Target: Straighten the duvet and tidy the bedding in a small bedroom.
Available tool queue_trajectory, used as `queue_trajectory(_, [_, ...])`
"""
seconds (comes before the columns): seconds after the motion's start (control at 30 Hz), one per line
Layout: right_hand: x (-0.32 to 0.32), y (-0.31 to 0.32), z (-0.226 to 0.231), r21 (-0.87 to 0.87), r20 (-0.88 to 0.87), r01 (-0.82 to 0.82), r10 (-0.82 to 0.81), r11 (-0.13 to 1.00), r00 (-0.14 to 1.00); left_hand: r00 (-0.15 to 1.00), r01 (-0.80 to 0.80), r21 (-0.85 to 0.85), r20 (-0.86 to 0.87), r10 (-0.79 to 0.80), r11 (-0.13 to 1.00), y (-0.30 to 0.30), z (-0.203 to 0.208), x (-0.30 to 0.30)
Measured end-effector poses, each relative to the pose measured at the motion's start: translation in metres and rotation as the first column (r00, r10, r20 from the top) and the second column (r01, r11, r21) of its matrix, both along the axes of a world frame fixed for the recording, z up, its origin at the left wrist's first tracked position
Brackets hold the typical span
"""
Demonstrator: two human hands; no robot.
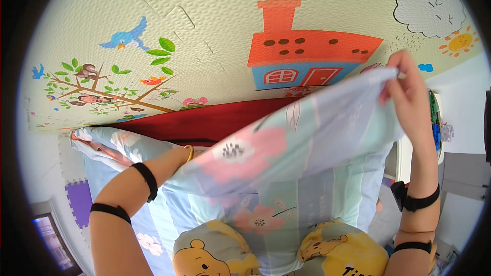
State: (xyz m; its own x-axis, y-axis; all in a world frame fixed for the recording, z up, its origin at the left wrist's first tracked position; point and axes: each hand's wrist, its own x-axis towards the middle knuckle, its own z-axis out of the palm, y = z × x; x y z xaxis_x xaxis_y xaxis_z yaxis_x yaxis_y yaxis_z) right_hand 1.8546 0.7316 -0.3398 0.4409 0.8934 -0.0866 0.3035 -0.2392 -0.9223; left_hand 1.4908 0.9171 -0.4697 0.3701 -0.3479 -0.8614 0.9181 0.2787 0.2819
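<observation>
A floral duvet cover [266, 153] in pale blue, green and lilac stripes with large pink flowers spreads in front of me. My right hand [403, 84] is raised at the right, thumb and fingers pinched on the cover's upper corner. From there the cloth slopes down to the left in a lifted sheet. My left hand [201, 151] reaches forward past a yellow bracelet [190, 153]; the lifted cloth hides nearly all of it, fingers included. Left of that wrist, a folded edge with an orange-red patch shows at the cover's far left corner.
Behind the cover stands a dark red panel [220, 117], against a cream padded wall [215, 20] with house, tree and cloud stickers. At right is a white-edged unit [404, 161] with green and blue items. Grey-yellow cartoon-print fabric [204, 253] lies nearest me. Purple mat [78, 204] at left.
</observation>
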Motion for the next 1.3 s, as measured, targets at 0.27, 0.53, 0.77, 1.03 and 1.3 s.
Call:
queue_trajectory(0.27, [0.014, -0.019, -0.095, -0.207, 0.707, -0.054, 0.188, 0.977, 0.681, 0.995, -0.043, -0.062, 0.084, 0.049, 0.997, 0.002, 0.011, 0.024])
queue_trajectory(0.53, [0.054, -0.031, -0.067, 0.131, 0.659, 0.194, -0.232, 0.972, 0.716, 0.990, -0.123, -0.058, 0.069, 0.127, 0.991, 0.001, 0.024, 0.015])
queue_trajectory(0.77, [-0.012, -0.028, -0.074, -0.254, 0.238, -0.212, 0.273, 0.944, 0.932, 0.972, 0.236, -0.113, 0.016, -0.236, 0.965, 0.010, -0.029, -0.017])
queue_trajectory(1.03, [-0.098, -0.063, -0.136, -0.502, 0.159, -0.603, 0.752, 0.620, 0.640, 0.860, 0.502, 0.096, 0.052, -0.508, 0.859, 0.002, -0.054, -0.011])
queue_trajectory(1.3, [-0.102, -0.065, -0.136, -0.527, 0.167, -0.596, 0.761, 0.606, 0.626, 0.776, 0.494, 0.669, -0.051, -0.629, 0.555, -0.037, -0.032, -0.021])
